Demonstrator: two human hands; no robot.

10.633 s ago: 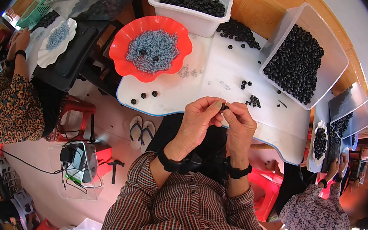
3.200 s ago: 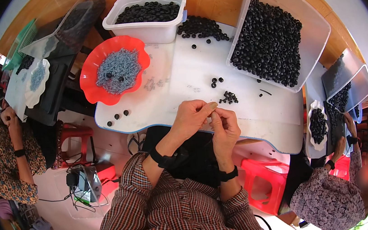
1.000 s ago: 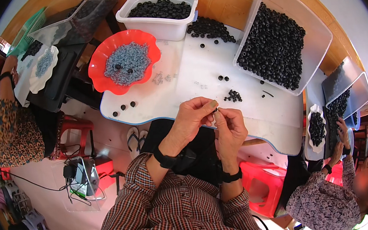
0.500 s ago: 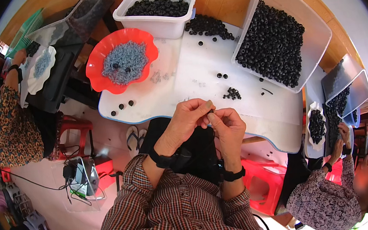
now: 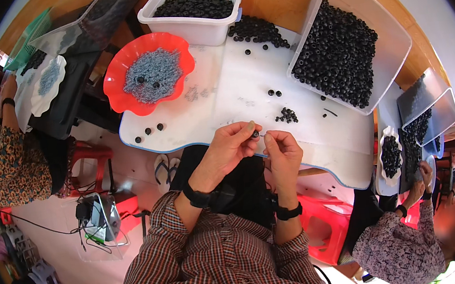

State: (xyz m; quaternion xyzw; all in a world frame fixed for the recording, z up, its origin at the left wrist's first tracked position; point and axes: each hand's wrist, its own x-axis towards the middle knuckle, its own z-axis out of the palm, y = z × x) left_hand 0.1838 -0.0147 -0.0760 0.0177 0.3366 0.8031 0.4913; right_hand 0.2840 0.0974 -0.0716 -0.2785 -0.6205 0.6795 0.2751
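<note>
At the bench [image 5: 318, 145], I see the left hand [image 5: 232, 144] pinching a black bead [image 5: 255, 134], seemingly to steady it, beside the right hand [image 5: 283, 149], pinched closed on what I can't tell.

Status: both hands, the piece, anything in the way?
Left hand pinching round black piece. Right hand close beside it, grip contents too small to tell. Small black pile on white tabletop beyond, apart from both hands.
</note>
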